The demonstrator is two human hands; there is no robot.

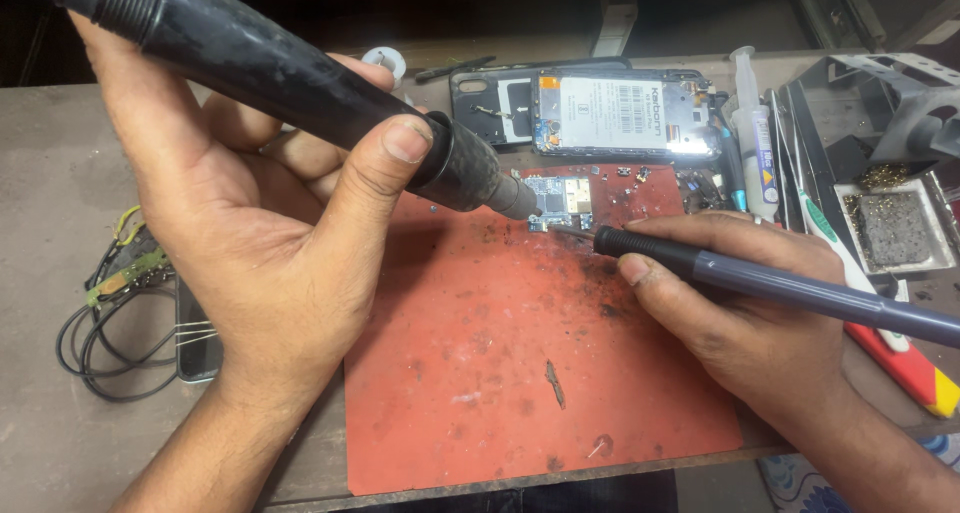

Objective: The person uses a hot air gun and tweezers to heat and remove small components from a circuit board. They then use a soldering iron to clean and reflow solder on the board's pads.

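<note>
The left hand (250, 203) grips a black hot-air wand (300, 83), its nozzle slanting right onto the small circuit board (560, 201). The right hand (740, 313) clamps a grey iron (780, 285), nearer, tip touching the board's near edge.

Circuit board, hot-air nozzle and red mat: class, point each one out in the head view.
Circuit board (560, 199): head view, on its metal shield.
Hot-air nozzle (515, 197): head view, on the metal tip beside the board.
Red mat (500, 363): head view, on a bare stretch of its middle.

Grey bench (60, 163) under red mat (480, 373), cables (100, 343).
</note>
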